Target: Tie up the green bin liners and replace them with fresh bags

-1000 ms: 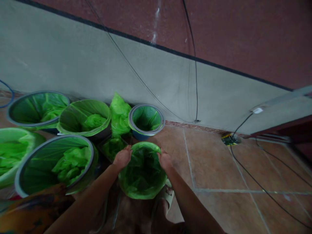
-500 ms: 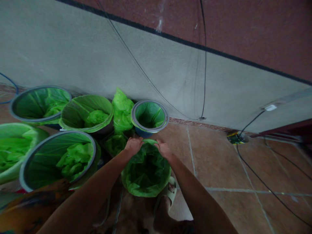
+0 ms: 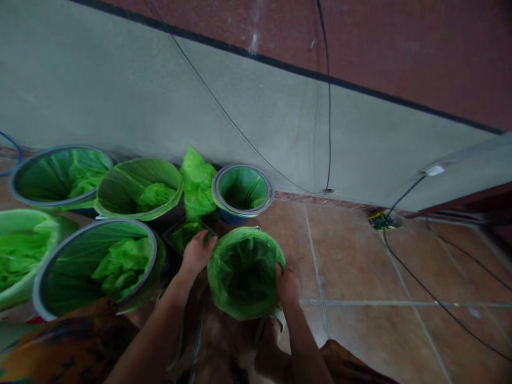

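Observation:
A round bin lined with a green plastic bag (image 3: 246, 306) stands in front of me, the liner folded over its rim. On its right rim is my right hand (image 3: 288, 285), fingers hooked inside the edge and closed on the liner. My left hand (image 3: 196, 253) is just off the left rim, fingers apart and holding nothing. Beyond that hand is a small dark square bin (image 3: 182, 237) with green plastic inside. Behind the round bin stands a smaller blue bin (image 3: 236, 217) with a grey rim and green liner. A filled green bag (image 3: 196, 184) leans beside it.
Several larger lined bins stand at left, including a grey-rimmed bin (image 3: 44, 266) and a green-covered bin (image 3: 120, 213). A wall (image 3: 248, 122) runs behind them. At right, a black cable (image 3: 416, 314) crosses the tiled floor by a small container (image 3: 384, 220). My slippered foot is beside the bin.
Both hands have left the bin's far rim. The left moved to the left and opened; the right slid to the right rim. The liner now lies smoother around the far edge.

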Tool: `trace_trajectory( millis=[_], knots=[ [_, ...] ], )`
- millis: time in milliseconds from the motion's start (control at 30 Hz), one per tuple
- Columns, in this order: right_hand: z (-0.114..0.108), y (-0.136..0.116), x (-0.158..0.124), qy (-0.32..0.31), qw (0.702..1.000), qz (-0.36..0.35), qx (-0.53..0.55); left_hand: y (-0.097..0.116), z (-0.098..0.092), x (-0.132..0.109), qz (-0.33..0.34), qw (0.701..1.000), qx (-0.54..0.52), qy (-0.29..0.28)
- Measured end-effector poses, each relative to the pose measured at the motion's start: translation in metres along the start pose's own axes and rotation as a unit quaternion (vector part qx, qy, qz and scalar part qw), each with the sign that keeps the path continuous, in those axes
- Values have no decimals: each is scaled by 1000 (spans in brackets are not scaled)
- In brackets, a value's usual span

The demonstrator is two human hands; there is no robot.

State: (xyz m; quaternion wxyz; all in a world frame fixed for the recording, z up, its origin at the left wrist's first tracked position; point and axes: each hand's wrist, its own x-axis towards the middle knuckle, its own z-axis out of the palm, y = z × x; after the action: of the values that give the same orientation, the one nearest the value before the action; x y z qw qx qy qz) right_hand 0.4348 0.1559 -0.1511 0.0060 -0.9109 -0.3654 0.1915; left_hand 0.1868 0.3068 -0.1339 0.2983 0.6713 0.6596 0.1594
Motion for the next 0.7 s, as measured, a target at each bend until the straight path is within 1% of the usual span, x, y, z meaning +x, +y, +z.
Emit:
trace_trajectory(
  millis=[67, 133, 167, 233, 300, 367, 400, 500, 567, 633, 700],
  knots=[
    [-1, 6, -11, 65, 997, 11, 28, 2, 2, -3, -4, 999, -28, -22],
    [-10, 1, -7, 142, 988, -18, 51, 9, 5, -1, -1, 999, -43, -32],
    [-18, -7, 0, 170, 983, -49, 57, 14, 5, 1, -1, 998, -47, -33],
    [-33, -27, 22, 183, 970, -146, 60, 19, 7, 5, 3, 998, -48, -39],
    [-44, -49, 46, 133, 955, -260, 46, 17, 10, 6, 1, 997, -55, -53],
    [-47, -68, 67, 73, 940, -333, 20, 8, 15, 4, -16, 994, -84, -61],
    [-45, -74, 74, 45, 933, -356, 8, 2, 17, 2, -29, 992, -104, -60],
    [-34, -82, 85, -12, 922, -387, -20, -12, 23, -8, -49, 988, -137, -49],
    [-27, -81, 85, -32, 919, -391, -31, -12, 24, -14, -39, 991, -117, -51],
    [-24, -79, 83, -30, 922, -385, -25, -6, 25, -18, -17, 995, -79, -58],
    [-27, -81, 83, -4, 935, -355, 11, 2, 26, -21, 8, 997, -33, -63]
  ],
)
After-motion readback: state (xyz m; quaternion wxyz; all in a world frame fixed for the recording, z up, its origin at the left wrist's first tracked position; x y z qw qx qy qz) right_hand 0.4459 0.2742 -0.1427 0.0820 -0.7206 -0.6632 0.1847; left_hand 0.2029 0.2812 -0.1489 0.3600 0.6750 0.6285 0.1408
